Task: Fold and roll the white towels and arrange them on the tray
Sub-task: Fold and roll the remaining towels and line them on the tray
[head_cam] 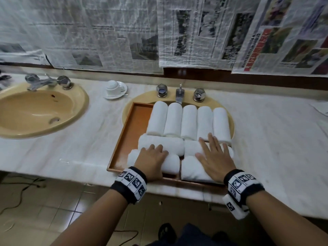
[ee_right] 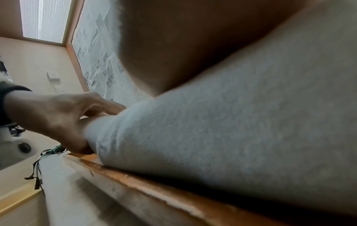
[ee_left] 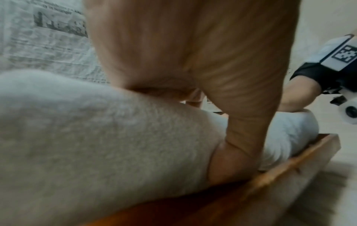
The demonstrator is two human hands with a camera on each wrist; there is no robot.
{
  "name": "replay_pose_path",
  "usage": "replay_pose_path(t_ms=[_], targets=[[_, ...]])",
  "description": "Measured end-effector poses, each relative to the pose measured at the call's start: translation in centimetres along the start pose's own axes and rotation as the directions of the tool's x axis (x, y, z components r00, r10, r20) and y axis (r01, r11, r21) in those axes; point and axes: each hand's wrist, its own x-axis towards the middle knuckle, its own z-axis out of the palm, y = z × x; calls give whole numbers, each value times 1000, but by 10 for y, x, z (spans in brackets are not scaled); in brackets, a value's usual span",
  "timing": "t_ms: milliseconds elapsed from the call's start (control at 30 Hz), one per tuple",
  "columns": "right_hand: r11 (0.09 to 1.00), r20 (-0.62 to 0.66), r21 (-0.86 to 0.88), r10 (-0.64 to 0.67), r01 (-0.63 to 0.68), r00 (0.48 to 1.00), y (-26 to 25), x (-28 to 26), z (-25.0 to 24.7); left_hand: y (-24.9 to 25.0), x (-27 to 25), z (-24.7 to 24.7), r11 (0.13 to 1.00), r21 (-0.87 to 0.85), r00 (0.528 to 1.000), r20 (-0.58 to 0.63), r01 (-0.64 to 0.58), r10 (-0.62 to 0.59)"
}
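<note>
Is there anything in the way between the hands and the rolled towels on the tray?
No, nothing visible. The left hand rests right on the near left towel roll, and the right hand lies flat across the near right towel rolls. Both are already inside the wooden tray.

Nine rolled white terry towels (head_cam: 190, 121) packed into a shallow rectangular wooden tray (head_cam: 124, 139) on the counter: five side by side across the far end, lying lengthwise; four nearer, crosswise in two pairs, touching. Tray's left strip bare, orange-brown, over a yellow sink.
</note>
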Motion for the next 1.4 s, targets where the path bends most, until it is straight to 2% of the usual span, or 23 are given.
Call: replay_pose_path(t_ms=[200,333,367,400,433,467,533,567,600,667,767,867,1033,1100,1167,1200,1267,1400], targets=[[999,1,30,37,-37,999,-4,1,1,15,7,12,998,-50,999,-49,-23,21],[998,-10,21,61,-61,998,-8,2,2,16,5,14,971,-218,993,-87,-94,77],[998,-9,29,65,-64,998,-8,2,2,14,2,11,953,-291,992,-115,-89,57],[997,-9,35,67,-67,998,-9,1,2,10,1,9,919,-391,989,-147,-46,-13],[997,-19,41,70,-70,997,-9,1,2,4,-1,4,864,-503,974,-183,24,-133],[996,-39,48,77,-76,996,-9,0,3,-4,-1,2,784,-612,935,-207,105,-287],[993,-96,70,100,-94,990,-10,-3,6,-29,7,9,589,-770,798,-184,245,-573],[992,-122,76,108,-99,987,-11,-4,7,-40,13,14,491,-821,749,-124,291,-651],[992,-141,79,112,-102,984,-12,-6,8,-49,18,20,409,-856,737,-48,317,-674],[991,-155,80,114,-103,981,-13,-10,9,-49,25,22,299,-887,762,85,351,-642],[992,-168,72,115,-105,979,-13,-10,11,-39,30,13,255,-910,794,118,327,-596],[992,-162,49,122,-116,979,-15,-7,15,-35,35,12,286,-901,794,98,327,-601],[990,-159,70,131,-121,979,-18,-4,11,-37,40,21,425,-827,823,76,367,-563],[990,-160,76,126,-115,979,-16,-4,9,-34,40,19,521,-743,833,88,420,-547],[988,-176,114,125,-106,976,-14,-3,7,-21,41,10,685,-569,851,50,455,-523],[984,-188,140,131,-106,973,-12,-4,5,-9,43,4,755,-488,868,12,438,-496],[978,-210,173,155,-119,965,-6,-8,3,18,50,-9,838,-402,898,-79,369,-433],[960,-240,233,214,-158,947,20,-22,-3,84,73,-30,914,-394,943,-260,95,-210]])
